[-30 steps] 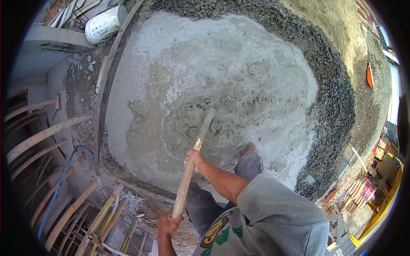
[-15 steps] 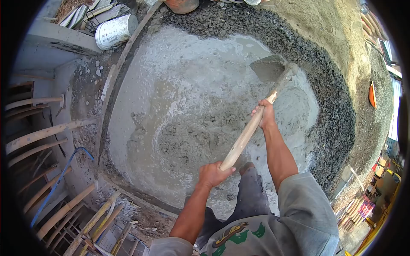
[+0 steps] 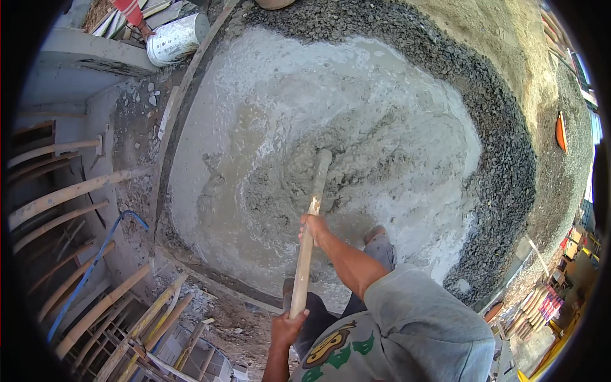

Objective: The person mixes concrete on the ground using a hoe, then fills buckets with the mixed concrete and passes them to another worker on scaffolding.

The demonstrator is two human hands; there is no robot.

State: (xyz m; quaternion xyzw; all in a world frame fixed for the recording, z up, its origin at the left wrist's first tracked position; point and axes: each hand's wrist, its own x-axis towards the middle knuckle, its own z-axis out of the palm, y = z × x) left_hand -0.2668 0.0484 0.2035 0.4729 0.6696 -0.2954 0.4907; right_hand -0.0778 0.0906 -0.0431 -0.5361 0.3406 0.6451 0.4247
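Note:
A long wooden handle (image 3: 305, 254) slants up from my body into wet grey concrete (image 3: 267, 95). My right hand (image 3: 313, 227) grips it midway, below the splintered spot. Around its lower end, close to my legs, my left hand (image 3: 288, 326) is wrapped. The tool's metal head is sunk in the churned mix, so its blade is hidden. Dark gravel (image 3: 503, 146) rings the concrete along the top and right.
A co-worker's hand and red sleeve (image 3: 130, 11) reach to a white bucket (image 3: 178, 39) at the upper left. Wooden poles (image 3: 76, 194) and a blue hose (image 3: 95, 261) lie left. An orange object (image 3: 561, 132) rests at the right.
The tool swung from the upper right, where its blade showed, back toward me into the middle of the mix. Both hands moved with it. A co-worker's hand has appeared at the white bucket.

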